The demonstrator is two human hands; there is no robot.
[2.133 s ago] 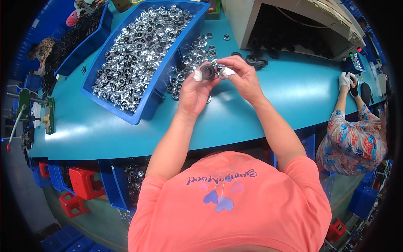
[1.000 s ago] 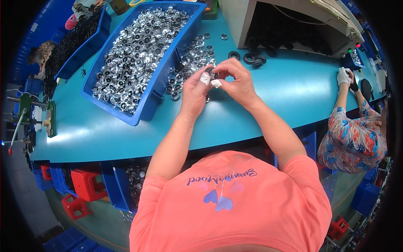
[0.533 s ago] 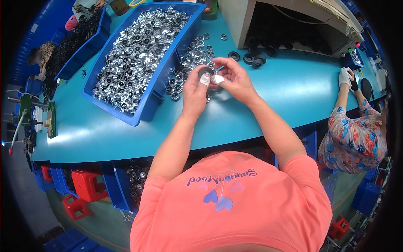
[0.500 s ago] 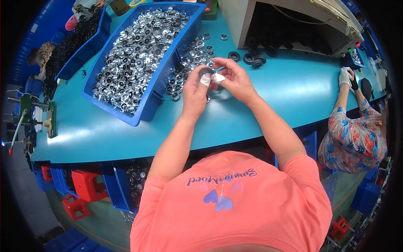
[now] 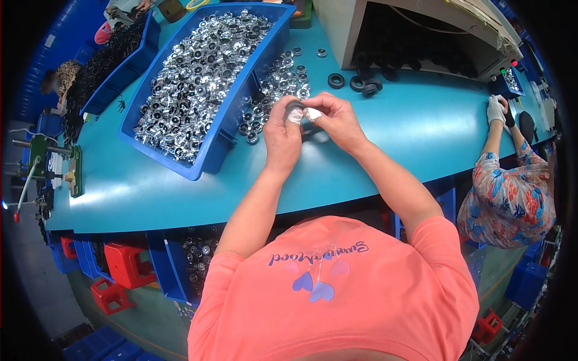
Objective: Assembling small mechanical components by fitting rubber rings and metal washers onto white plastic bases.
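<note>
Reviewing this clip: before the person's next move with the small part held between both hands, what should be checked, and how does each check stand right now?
1. Small shiny part pinched by both hands: ok; left hand and right hand meet on it above the table.
2. Fingertips protected: ok; pale tape or covers show on the fingertips.
3. Part seated correctly: cannot tell; too small and partly hidden by fingers.
4. Supply within reach: ok; loose pile of shiny parts lies just beyond the hands, beside the full blue bin.
5. Black rings available: ok; several lie on the table past the right hand.
6. Co-worker's gloved hand apart from the work: ok; far off to the right.
</note>
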